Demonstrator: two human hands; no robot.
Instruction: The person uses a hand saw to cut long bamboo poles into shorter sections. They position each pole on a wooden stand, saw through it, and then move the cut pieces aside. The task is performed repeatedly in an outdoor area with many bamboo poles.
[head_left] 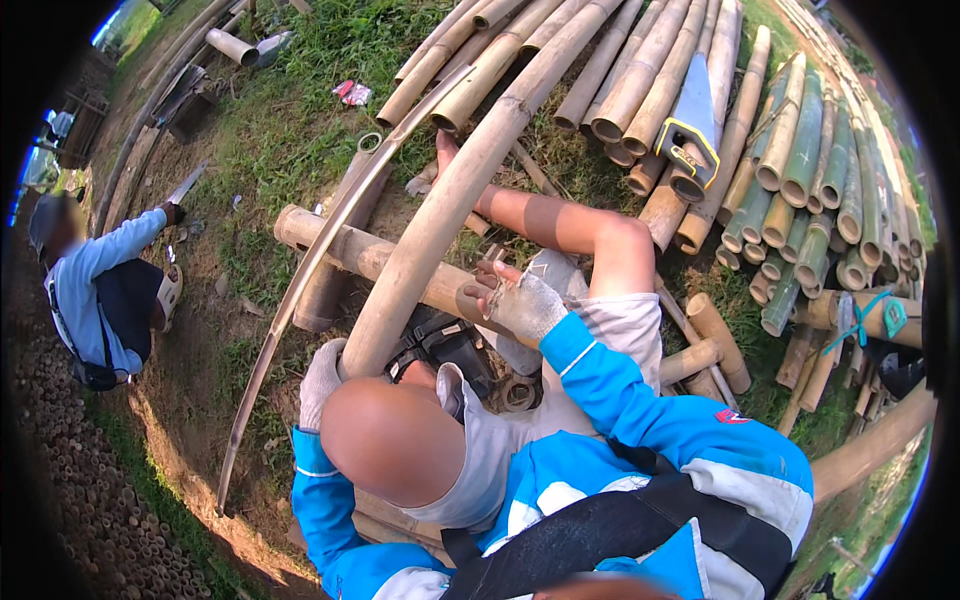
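Note:
My left hand, in a pale work glove, grips the near end of a long tan bamboo pole; my knee hides part of it. The pole slants away to the upper right, across a thicker bamboo crosspiece. My right hand wears a pale glove with bare fingertips. Its fingers are spread above the right part of the crosspiece, and no object shows in them. Left of the long pole, a thin split bamboo strip runs over the crosspiece.
A handsaw with a black-and-yellow handle rests on stacked bamboo poles. Greener poles are piled at right, near a teal tape measure. At far left a person crouches with a blade. Cut bamboo pieces cover the lower left.

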